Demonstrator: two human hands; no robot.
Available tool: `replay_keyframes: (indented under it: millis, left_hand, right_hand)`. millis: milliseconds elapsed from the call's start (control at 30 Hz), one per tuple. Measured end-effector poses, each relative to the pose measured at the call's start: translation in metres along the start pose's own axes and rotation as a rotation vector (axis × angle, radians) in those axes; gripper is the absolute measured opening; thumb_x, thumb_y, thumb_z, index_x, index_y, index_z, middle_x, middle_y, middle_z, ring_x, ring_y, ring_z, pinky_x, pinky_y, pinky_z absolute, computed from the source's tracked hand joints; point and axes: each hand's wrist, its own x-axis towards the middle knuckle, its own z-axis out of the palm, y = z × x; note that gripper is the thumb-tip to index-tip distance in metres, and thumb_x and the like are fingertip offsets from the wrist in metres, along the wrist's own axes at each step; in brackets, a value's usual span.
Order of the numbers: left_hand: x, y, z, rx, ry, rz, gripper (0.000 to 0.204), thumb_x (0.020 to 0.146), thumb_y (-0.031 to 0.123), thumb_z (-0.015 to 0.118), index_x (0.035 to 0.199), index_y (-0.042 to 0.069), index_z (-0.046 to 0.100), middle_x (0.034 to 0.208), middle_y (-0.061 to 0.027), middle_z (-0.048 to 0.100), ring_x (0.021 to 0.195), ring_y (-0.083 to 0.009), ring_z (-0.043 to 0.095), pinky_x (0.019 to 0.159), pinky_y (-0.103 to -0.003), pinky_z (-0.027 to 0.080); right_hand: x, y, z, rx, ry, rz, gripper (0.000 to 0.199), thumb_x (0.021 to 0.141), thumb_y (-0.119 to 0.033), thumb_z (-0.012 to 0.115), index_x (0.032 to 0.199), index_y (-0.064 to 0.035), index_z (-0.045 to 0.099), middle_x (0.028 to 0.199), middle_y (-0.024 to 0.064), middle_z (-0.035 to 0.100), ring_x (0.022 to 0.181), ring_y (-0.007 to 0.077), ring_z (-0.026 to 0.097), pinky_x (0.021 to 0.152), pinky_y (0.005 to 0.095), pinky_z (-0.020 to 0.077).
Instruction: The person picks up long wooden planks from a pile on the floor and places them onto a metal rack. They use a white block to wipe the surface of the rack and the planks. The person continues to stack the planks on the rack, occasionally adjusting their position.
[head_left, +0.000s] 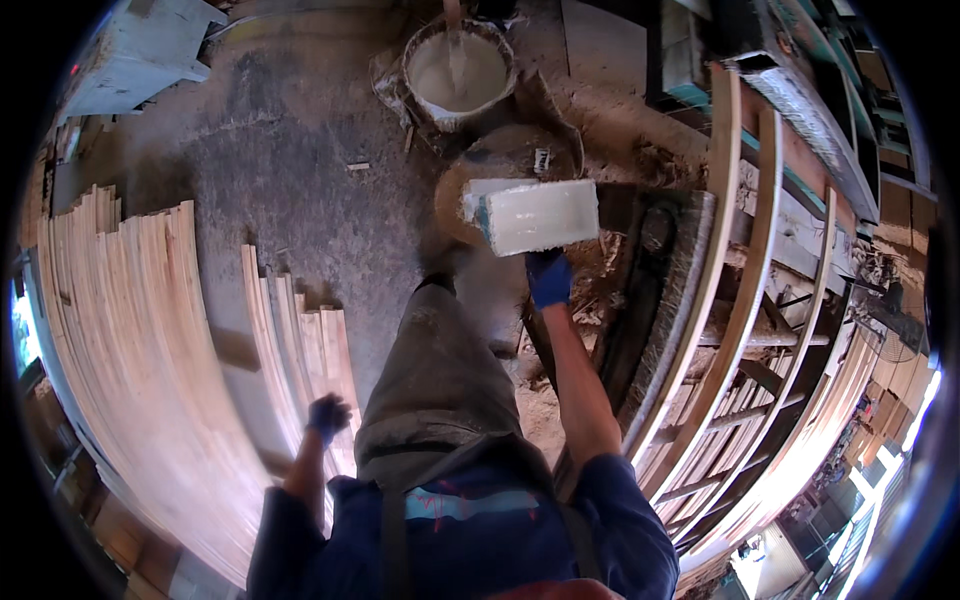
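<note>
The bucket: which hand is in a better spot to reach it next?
Right, probably: the right hand is out front, nearer the bucket, though it holds a white rectangular thing. The left hand is farther back, near the boards.

You're getting free room above the floor (265, 130), upper left; planks (322, 345) are crowding your left hand (327, 415), lower left; long boards (720, 250) are walling the right; a bucket (458, 72) is blocking top centre.

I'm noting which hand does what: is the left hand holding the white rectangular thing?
No, the right hand has the white rectangular thing, while the left hand is well away from it.
</note>
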Motion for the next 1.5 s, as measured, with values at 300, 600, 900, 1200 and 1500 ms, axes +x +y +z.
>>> replay_keyframes:
  millis: [300,600,900,1200,1500]
  left_hand:
    - [-0.039,0.074,0.087,0.13,0.132,0.197,0.034,0.095,0.036,0.058,0.114,0.009,0.062,0.091,-0.0115,0.072,0.074,-0.0235,0.069,0.067,-0.037,0.055]
    - [-0.052,0.152,0.233,0.89,-0.53,0.505,0.04,0.104,0.034,0.038,0.133,0.01,0.052,0.117,-0.0146,0.065,0.097,-0.0292,0.066,0.079,-0.041,0.056]
    - [-0.258,-0.009,0.583,0.795,-1.242,0.066,0.072,0.099,0.057,0.043,0.147,0.004,0.039,0.143,-0.0197,0.049,0.129,-0.0338,0.05,0.107,-0.049,0.043]
    - [-0.127,-0.114,0.779,0.735,-0.769,0.299,0.087,0.094,0.069,0.037,0.15,0.002,0.032,0.152,-0.0212,0.038,0.139,-0.0397,0.038,0.114,-0.055,0.033]
    - [-0.162,-0.238,0.766,0.782,-0.9,0.514,0.091,0.087,0.075,0.046,0.147,0.007,0.04,0.15,-0.0138,0.044,0.136,-0.0306,0.043,0.118,-0.046,0.028]
  right_hand:
    - [0.03,-0.014,0.062,-0.299,-0.289,0.277,0.045,0.094,-0.035,0.055,0.123,-0.0008,0.061,0.125,0.025,0.061,0.118,0.0373,0.058,0.096,0.0459,0.046]
    - [-0.038,-0.042,-0.032,-0.365,-0.035,0.124,0.023,0.087,-0.029,0.06,0.095,-0.0077,0.065,0.097,0.0176,0.069,0.087,0.0383,0.066,0.075,0.0503,0.0529]
    - [-0.42,-0.111,-0.345,0.791,0.072,0.429,0.039,0.094,-0.025,0.066,0.124,-0.0005,0.063,0.107,0.013,0.071,0.094,0.0208,0.07,0.083,0.0338,0.0587]
    - [-0.833,0.135,-0.388,1.337,1.858,0.837,0.049,0.102,-0.035,0.043,0.139,-0.0029,0.043,0.136,0.0224,0.055,0.112,0.0372,0.063,0.093,0.0499,0.0536]
    - [-0.884,0.247,-0.393,1.466,2.112,0.32,0.035,0.094,-0.041,0.059,0.112,-0.0114,0.063,0.101,0.01,0.069,0.096,0.0265,0.064,0.085,0.0439,0.054]
